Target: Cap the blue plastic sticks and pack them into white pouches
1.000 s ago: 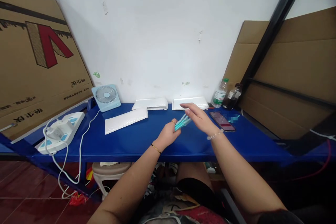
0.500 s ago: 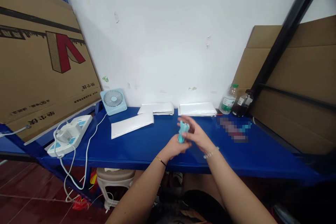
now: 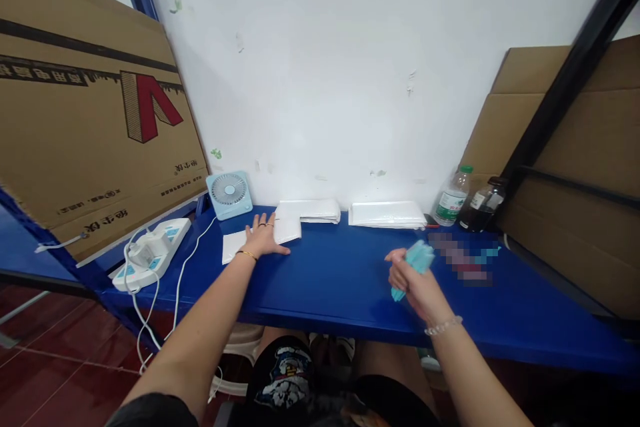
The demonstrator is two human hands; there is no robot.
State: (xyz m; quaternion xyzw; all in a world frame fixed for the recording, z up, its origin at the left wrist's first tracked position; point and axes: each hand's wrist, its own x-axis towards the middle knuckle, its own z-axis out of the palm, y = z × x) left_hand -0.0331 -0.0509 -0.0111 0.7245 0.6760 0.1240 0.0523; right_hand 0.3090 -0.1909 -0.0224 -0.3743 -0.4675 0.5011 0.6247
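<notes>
My left hand (image 3: pixel 262 239) lies flat with spread fingers on a white padded envelope (image 3: pixel 232 246) at the left of the blue table (image 3: pixel 325 280). Over the right part of the table, my right hand (image 3: pixel 414 283) is closed around a light-blue folded bundle (image 3: pixel 420 255). Its ends stick out above and below the fist; blur hides what exactly it is. Behind my left hand, a stack of white padded envelopes (image 3: pixel 320 210) rests against the wall. Another white stack (image 3: pixel 387 215) lies to its right.
A light-blue fan (image 3: pixel 229 195) stands at the back left, near a power strip (image 3: pixel 173 233) with plugs and white cables. At the back right are a green-capped bottle (image 3: pixel 453 200) and a dark-filled bottle (image 3: pixel 483 205). A pixelated patch covers something before them. Cardboard (image 3: pixel 90 127) flanks the table.
My hands have parted. The left has let go of the light-blue bundle and moved left onto the white envelope. The right has carried the bundle to the right. The view has shifted slightly.
</notes>
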